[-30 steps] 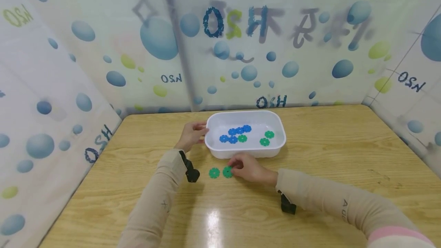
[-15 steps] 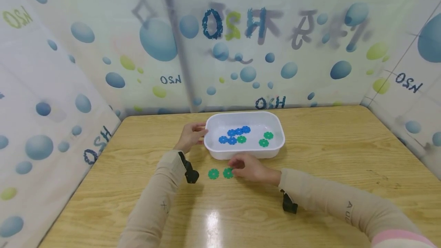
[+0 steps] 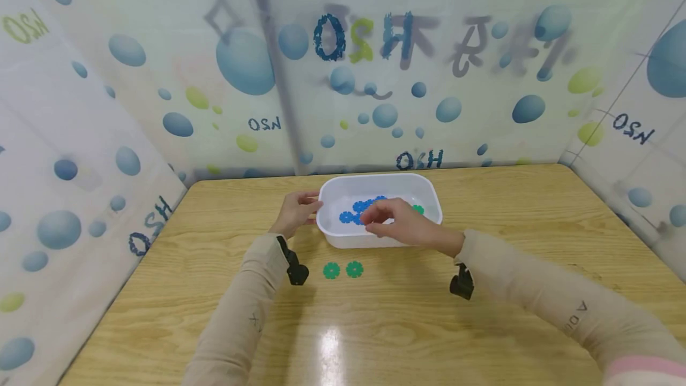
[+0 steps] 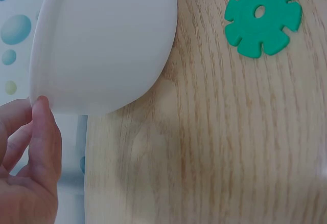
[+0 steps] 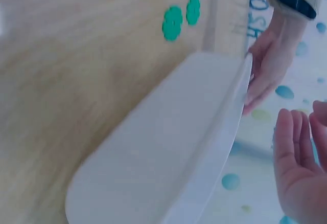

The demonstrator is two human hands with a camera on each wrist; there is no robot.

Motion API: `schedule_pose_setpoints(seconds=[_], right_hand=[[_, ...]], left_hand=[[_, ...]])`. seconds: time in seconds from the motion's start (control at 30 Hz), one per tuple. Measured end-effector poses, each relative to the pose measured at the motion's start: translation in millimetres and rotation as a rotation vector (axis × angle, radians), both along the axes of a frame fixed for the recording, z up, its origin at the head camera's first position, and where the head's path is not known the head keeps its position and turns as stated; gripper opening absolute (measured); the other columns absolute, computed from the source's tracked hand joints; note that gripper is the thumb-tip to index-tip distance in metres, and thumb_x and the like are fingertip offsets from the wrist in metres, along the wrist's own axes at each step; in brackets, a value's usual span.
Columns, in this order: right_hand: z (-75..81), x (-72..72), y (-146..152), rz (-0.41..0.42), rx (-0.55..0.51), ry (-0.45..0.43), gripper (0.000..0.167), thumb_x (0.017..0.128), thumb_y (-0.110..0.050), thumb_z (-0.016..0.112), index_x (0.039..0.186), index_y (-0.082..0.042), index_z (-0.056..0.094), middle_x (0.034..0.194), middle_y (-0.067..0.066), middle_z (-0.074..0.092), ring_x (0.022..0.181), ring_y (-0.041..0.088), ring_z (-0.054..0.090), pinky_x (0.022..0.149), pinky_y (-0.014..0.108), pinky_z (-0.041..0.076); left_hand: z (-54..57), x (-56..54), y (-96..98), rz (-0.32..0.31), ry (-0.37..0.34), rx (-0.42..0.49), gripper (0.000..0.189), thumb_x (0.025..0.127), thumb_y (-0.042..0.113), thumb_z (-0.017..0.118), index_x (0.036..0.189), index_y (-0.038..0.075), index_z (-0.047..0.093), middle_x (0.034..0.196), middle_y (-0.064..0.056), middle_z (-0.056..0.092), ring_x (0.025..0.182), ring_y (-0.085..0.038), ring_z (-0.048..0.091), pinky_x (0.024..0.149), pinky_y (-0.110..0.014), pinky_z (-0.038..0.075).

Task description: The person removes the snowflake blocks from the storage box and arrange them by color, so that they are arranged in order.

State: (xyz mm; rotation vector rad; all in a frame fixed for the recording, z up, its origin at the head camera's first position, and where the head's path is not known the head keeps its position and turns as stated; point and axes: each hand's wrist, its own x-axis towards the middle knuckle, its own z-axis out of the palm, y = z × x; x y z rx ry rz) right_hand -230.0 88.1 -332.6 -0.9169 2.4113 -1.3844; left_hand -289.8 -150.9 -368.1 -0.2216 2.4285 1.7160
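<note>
A white plastic basin (image 3: 343,239) stands on the table in the head view, with blue notched discs (image 3: 346,217) and a green disc (image 3: 418,209) in it. At its left end my left hand (image 3: 293,212) pinches the rim, thumb on the edge and fingers outside; the left wrist view shows the thumb (image 4: 43,132) on the rim. My right hand (image 3: 402,223) hovers over the basin's front part, fingers loosely bent, nothing seen between them. It hides some discs. Two green notched discs, a left one (image 3: 331,270) and a right one (image 3: 354,269), lie flat before the basin.
The wooden table (image 3: 482,338) reaches back to a curtain (image 3: 461,76) printed with blue and green drops. More printed sheeting hangs at the left and right sides. Each wrist carries a small black camera, such as the left one (image 3: 297,271).
My right hand has let go of the right green disc on the table, and has risen and moved back over the basin. My left hand has stayed at the rim.
</note>
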Motion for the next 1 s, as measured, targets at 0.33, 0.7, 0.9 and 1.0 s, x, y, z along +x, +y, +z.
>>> schedule_pose_setpoints(seconds=[0.33,0.7,0.9,1.0], right_hand=[[6.9,-57.1,7.5,-0.047,0.050,-0.093,0.020,0.086,-0.010,0.057,0.104,0.000,0.059,0.098,0.016,0.059,0.080,0.019,0.058,0.073,0.033,0.051],[-22.7,-91.8,10.8,-0.087,0.152,-0.207,0.030,0.086,-0.009,0.057,0.113,0.004,0.052,0.104,0.013,0.057,0.095,0.029,0.054,0.076,0.031,0.048],[-35.2,-95.0,6.9,-0.078,0.196,-0.174,0.027,0.083,-0.002,0.059,0.108,0.006,0.054,0.100,0.018,0.057,0.090,0.027,0.054,0.072,0.031,0.049],[-48.2,-102.5,6.3,-0.090,0.230,-0.195,0.027,0.079,-0.004,0.064,0.104,0.003,0.057,0.098,0.014,0.058,0.089,0.024,0.055,0.074,0.030,0.049]], left_hand=[[-0.4,-0.2,-0.7,0.006,-0.007,0.003,0.035,0.087,0.010,0.056,0.122,0.007,0.052,0.111,-0.014,0.052,0.096,-0.027,0.055,0.068,-0.030,0.053],[-2.5,-1.8,-1.5,0.000,0.004,0.002,0.035,0.087,0.010,0.057,0.122,0.007,0.052,0.110,-0.015,0.052,0.094,-0.026,0.055,0.068,-0.031,0.053],[-2.7,-2.8,-2.0,0.002,0.005,0.013,0.035,0.087,0.010,0.057,0.121,0.007,0.053,0.110,-0.015,0.053,0.093,-0.026,0.056,0.071,-0.034,0.052],[-2.9,-2.2,-2.1,0.001,0.003,0.017,0.035,0.087,0.010,0.057,0.121,0.008,0.053,0.110,-0.014,0.053,0.093,-0.026,0.056,0.072,-0.035,0.052]])
